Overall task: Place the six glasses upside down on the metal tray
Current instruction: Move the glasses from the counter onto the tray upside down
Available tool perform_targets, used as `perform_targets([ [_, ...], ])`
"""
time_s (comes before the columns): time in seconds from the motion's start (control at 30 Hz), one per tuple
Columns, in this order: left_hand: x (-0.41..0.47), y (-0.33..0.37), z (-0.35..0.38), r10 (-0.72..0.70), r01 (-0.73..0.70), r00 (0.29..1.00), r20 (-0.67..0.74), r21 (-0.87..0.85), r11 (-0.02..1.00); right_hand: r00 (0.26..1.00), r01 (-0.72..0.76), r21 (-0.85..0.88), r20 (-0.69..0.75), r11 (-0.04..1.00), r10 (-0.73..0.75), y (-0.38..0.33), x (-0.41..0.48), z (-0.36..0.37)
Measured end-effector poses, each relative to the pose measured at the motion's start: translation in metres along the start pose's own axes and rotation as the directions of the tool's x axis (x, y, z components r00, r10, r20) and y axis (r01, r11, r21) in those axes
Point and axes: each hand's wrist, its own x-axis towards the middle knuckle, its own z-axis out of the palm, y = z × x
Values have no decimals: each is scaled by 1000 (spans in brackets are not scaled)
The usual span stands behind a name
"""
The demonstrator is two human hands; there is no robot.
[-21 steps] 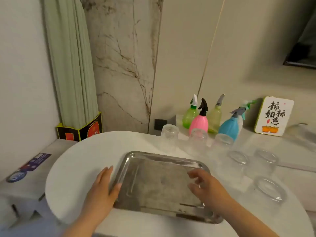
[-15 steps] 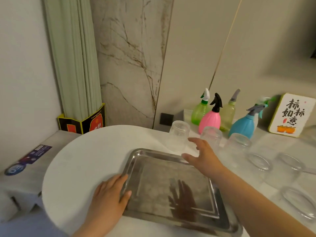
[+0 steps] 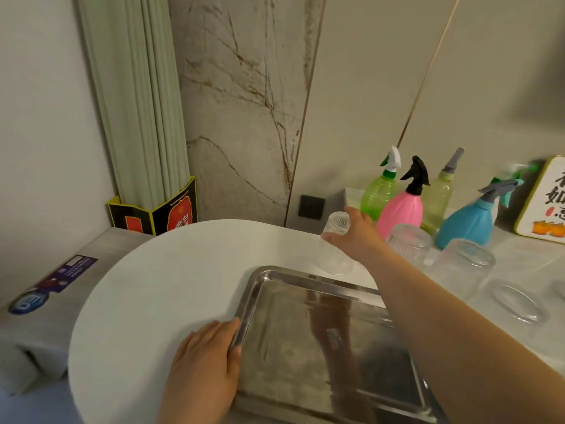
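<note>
The metal tray [image 3: 284, 347] lies bare on the round white table [image 3: 159, 289], in front of me. My left hand [image 3: 203, 371] rests flat on the table, thumb against the tray's left rim. My right hand [image 3: 354, 237] reaches over the tray's far edge and wraps around the leftmost clear glass [image 3: 333, 255], which stands upright on the table. More clear glasses stand mouth-up to its right: a ribbed one [image 3: 409, 243], another [image 3: 464, 260] and a nearer one [image 3: 516, 302]. A further glass is cut off by the right edge.
Behind the glasses stand several spray bottles: green [image 3: 379, 194], pink [image 3: 400, 214], pale yellow [image 3: 437, 198] and blue [image 3: 467, 223]. A white sign [image 3: 544, 203] leans at the far right. A black and yellow box [image 3: 153, 214] and a green curtain are at the back left.
My right hand has gone from over the tray out past its far edge and closed around the leftmost glass. My left hand stays at the tray's left rim. The camera has shifted.
</note>
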Motion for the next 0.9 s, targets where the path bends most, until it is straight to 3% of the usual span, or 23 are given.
perform_targets([
  [0.33,-1,-8,-2,47,-47,998,50,-19,999,996,-16,137,-89,990,28,-2,2,9],
  [0.53,-4,-11,1,44,-40,998,48,-67,997,955,165,341,-290,925,-64,-22,-21,-14],
  [0.67,-5,-8,4,36,-35,999,11,-75,997,956,289,324,-39,901,-292,-43,-51,-19],
  [0.73,-6,-7,5,30,-30,1000,-3,-59,998,939,303,305,68,903,-338,-49,-66,-10],
  [0.9,-8,-7,6,48,-48,999,-15,-24,999,927,316,253,123,915,-354,-53,-90,14],
])
